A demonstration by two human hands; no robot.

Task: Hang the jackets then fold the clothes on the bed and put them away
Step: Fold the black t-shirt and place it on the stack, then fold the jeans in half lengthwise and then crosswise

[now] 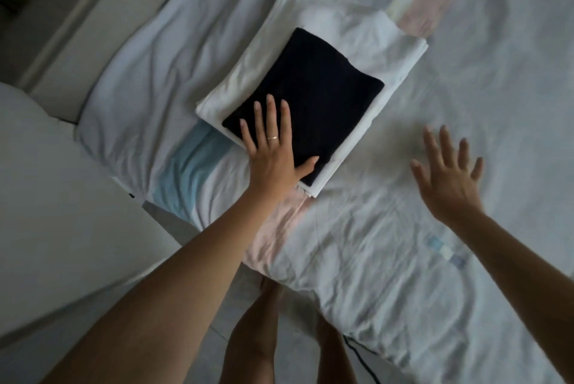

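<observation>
A folded black garment (313, 91) lies on top of a larger folded white cloth (341, 29), both stacked on the bed (403, 259) near its left side. My left hand (273, 150) rests flat on the near corner of the black garment, fingers straight, a ring on one finger. My right hand (447, 175) hovers to the right of the stack above the sheet, fingers spread, holding nothing.
The bed cover is pale with blue, pink and cream stripes (183, 166) and is wrinkled. A white surface (62, 212) stands at the left beside the bed. My legs and the tiled floor (217, 337) show below, and a dark cable (360, 352) hangs at the bed edge.
</observation>
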